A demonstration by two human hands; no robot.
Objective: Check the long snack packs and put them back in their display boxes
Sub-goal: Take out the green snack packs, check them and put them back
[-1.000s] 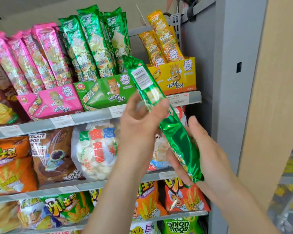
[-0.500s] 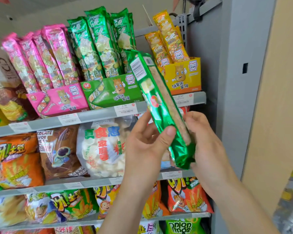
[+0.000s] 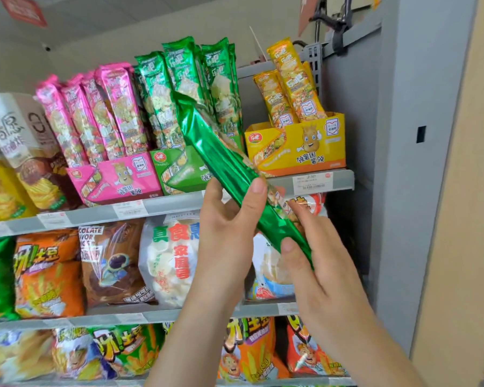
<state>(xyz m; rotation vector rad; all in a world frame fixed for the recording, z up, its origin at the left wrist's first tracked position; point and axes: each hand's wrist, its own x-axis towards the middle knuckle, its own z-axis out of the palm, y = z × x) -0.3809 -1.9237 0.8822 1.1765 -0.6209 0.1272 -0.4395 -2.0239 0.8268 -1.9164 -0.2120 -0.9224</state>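
A long green snack pack (image 3: 221, 160) slants from upper left to lower right in front of the top shelf. My left hand (image 3: 229, 222) grips its middle, thumb on the front. My right hand (image 3: 319, 255) holds its lower end, thumb over the foil. Behind it stands the green display box (image 3: 176, 170) with several upright green packs (image 3: 179, 88). A pink display box (image 3: 118, 177) with pink packs (image 3: 95, 113) stands to the left. A yellow display box (image 3: 305, 143) with yellow packs (image 3: 288, 85) stands to the right.
The grey top shelf edge (image 3: 330, 178) carries price tags. Lower shelves hold chip bags, among them a white bag (image 3: 168, 263) and orange bags (image 3: 48, 275). A grey upright panel (image 3: 397, 163) closes the shelf on the right. A brown carton (image 3: 23, 141) stands at far left.
The green pack has been turned in my hands: its label side with the barcode no longer faces me and plain green foil shows. Both hands still hold it.
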